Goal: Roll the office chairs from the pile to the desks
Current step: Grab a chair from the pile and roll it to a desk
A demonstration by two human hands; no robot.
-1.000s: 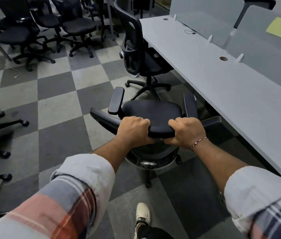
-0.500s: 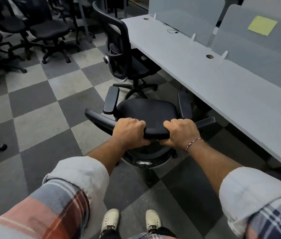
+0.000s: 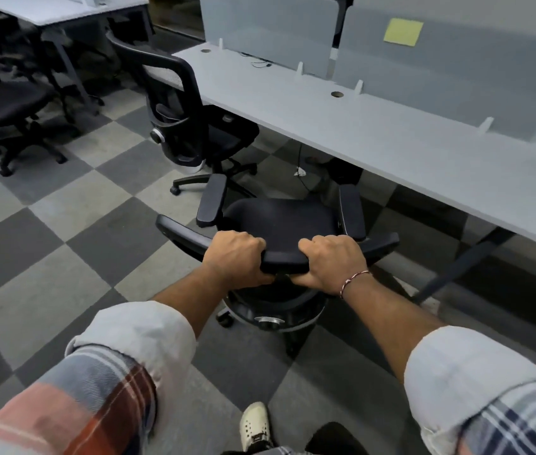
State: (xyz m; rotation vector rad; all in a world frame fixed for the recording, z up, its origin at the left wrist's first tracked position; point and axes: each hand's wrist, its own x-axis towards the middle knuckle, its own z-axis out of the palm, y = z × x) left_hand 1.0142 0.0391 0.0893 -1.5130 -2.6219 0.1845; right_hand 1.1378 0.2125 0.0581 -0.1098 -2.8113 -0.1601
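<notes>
A black office chair [image 3: 284,221] stands right in front of me, its seat and two armrests facing the long grey desk [image 3: 391,139]. My left hand [image 3: 235,257] and my right hand [image 3: 334,261] both grip the top bar of its backrest, side by side. The chair's front sits near the desk edge, its base mostly hidden under the seat. A second black chair [image 3: 191,126] with a mesh back is parked at the desk further left.
More black chairs [image 3: 7,106] crowd the far left near another desk [image 3: 62,11]. Frosted divider panels [image 3: 266,27] with a yellow sticky note [image 3: 403,31] line the desk's far side. A slanted desk leg [image 3: 463,267] stands at right. A cable [image 3: 301,162] hangs under the desk.
The view has swung right toward the desk. The chair in my hands has turned and rolled closer to the desk edge; the pile of chairs has slid off to the left.
</notes>
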